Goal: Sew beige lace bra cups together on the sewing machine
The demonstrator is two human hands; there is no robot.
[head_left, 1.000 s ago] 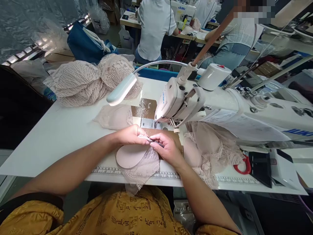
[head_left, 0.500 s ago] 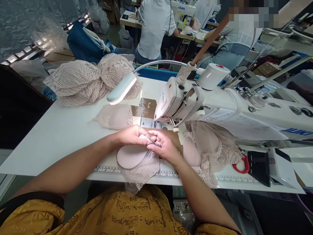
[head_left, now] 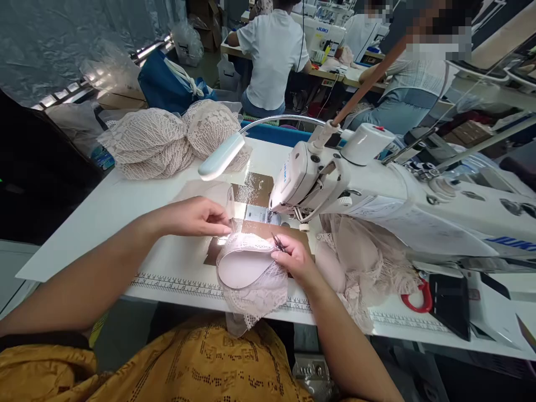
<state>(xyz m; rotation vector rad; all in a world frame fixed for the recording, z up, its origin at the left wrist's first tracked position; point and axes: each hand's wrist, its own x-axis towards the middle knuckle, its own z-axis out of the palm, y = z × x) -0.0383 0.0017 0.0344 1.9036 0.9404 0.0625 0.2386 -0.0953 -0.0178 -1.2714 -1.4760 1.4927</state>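
Beside the sewing machine, I saw the cup on the table, lace seemingly attached; right hand gripped snips, left hand near it, hold unclear; whether piled lace pieces were done, I couldn't say!

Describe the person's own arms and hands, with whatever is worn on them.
The left hand and right hand are bare: no gloves, and no watch or bracelet shows at the wrists. The forearms are uncovered too. The left sleeve is mustard yellow with a dark band at its edge, matching the dark-patterned mustard top.
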